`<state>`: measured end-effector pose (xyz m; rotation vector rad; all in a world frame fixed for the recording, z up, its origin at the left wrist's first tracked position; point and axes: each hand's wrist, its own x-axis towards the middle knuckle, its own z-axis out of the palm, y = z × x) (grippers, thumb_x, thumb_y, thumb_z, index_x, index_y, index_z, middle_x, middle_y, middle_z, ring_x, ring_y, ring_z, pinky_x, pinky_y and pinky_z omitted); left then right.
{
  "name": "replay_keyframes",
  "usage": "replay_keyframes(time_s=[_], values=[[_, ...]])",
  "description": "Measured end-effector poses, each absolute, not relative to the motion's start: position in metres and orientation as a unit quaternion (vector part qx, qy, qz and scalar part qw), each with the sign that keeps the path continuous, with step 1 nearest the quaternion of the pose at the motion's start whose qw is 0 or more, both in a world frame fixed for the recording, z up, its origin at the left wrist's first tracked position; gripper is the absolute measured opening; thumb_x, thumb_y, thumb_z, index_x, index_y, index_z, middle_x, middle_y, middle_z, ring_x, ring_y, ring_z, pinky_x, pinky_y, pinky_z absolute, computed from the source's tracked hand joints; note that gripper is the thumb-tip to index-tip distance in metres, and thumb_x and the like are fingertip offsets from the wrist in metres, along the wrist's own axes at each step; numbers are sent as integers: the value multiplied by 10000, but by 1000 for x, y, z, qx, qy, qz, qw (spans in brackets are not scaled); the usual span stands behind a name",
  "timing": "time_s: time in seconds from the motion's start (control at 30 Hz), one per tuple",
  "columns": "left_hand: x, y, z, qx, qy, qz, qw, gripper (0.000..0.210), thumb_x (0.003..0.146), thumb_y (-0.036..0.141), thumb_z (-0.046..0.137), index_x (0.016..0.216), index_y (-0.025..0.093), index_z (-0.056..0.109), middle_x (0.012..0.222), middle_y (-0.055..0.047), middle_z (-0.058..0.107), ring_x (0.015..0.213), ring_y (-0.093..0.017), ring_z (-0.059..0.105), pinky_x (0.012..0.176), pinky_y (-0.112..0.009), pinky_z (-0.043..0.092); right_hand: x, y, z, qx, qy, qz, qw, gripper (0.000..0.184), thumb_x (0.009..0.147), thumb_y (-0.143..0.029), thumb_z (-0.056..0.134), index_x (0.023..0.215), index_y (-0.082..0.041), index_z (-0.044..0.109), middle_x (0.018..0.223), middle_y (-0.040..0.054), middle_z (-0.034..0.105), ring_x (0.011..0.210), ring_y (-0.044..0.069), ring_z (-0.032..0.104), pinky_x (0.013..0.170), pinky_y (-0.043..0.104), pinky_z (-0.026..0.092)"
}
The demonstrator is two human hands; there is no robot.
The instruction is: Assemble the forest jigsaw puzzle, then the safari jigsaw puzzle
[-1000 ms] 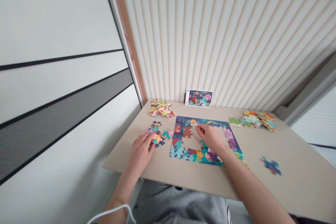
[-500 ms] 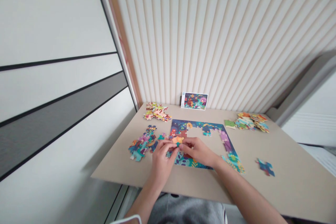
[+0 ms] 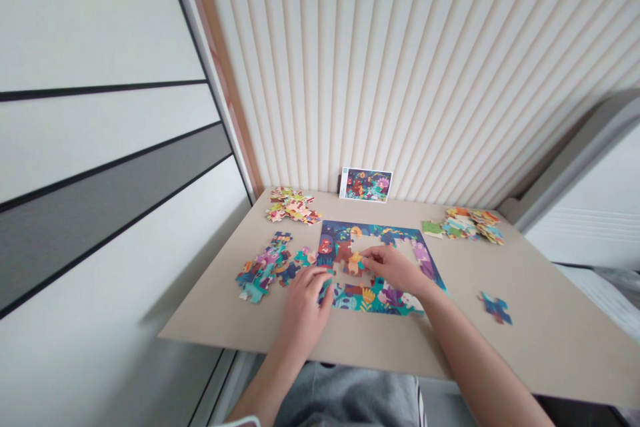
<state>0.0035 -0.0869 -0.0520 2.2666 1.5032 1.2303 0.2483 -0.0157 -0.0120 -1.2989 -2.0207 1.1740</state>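
Note:
A partly assembled jigsaw puzzle lies on the table, its colourful border framing a gap in the middle. My right hand reaches over that gap from the right, thumb and fingers pinched on an orange-and-brown puzzle piece. At the puzzle's lower left edge rests my left hand, thumb and fingers apart, with no piece visible in it. Just left of this hand is a heap of dark blue, purple and teal puzzle pieces.
A picture card leans against the ribbed wall panel. Light-coloured pieces are piled at the back left, and another pile sits at the back right. One blue piece cluster lies on the table's right side.
My hands have moved apart. The right one now has the orange-and-brown piece over the gap, while the left one has drawn back slightly to the puzzle's left edge. The view has shifted a little.

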Motion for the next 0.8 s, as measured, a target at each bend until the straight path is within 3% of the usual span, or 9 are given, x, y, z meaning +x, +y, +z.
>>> replay_keyframes(time_s=[0.07,0.2,0.4,0.63,0.8], values=[[4,-86,-55,761,513,394,51,231,936,182,575,1145,246,650,1165,-89,660,1133,-273,620,1014,-484,516,244,-17,-16,-458,-735,444,229,308,935,-365,514,989,-175,750,824,20,735,664,151,621,620,239,490],[5,-86,-58,775,517,362,29,301,928,214,597,1227,244,621,1183,-101,648,1147,-294,611,1001,-497,523,231,-20,-18,-461,-775,365,232,303,920,-275,521,1038,-177,782,861,15,754,688,147,601,667,241,473],[6,-89,-55,786,524,326,32,268,936,224,596,1200,236,639,1214,-98,641,1159,-292,600,1009,-492,517,218,-23,-20,-482,-792,306,216,324,944,-257,487,1044,-190,787,809,4,753,591,126,547,590,225,403],[6,-89,-54,795,514,320,21,224,942,219,592,1149,255,668,1194,-94,646,1166,-286,593,1006,-491,514,218,-24,-17,-488,-793,291,218,323,926,-209,461,973,-203,780,800,0,744,644,133,581,615,215,410],[5,-90,-51,796,516,315,32,223,939,206,597,1145,251,668,1198,-88,643,1176,-285,587,1011,-491,509,244,-15,-14,-513,-775,308,200,327,920,-249,482,1045,-206,780,804,10,752,655,156,612,627,234,446]])
